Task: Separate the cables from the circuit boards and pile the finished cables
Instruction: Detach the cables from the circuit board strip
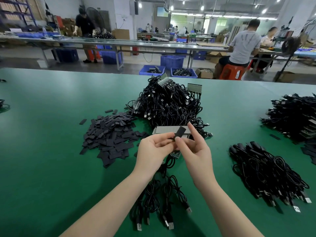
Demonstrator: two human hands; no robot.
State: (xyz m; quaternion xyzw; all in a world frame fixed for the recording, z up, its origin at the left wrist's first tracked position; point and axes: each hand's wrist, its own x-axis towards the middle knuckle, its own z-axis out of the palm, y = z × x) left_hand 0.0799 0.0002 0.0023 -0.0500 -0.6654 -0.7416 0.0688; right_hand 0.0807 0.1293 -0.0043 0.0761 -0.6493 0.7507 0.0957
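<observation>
USB cables (pixel 159 199) hang below my hands onto green surface (pixel 51 168) | left grip (pixel 153 151) curled round cable end and board (pixel 175 153) | right grip (pixel 193 149) pinches black strip (pixel 179 132), forefinger straight | finished cables (pixel 266 171) piled right | tangled heap (pixel 169 103) ahead | black strips (pixel 109 135) left

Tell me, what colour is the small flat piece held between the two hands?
Black, matte. The small flat piece shows best in the head view, pinched above the green table.
</observation>
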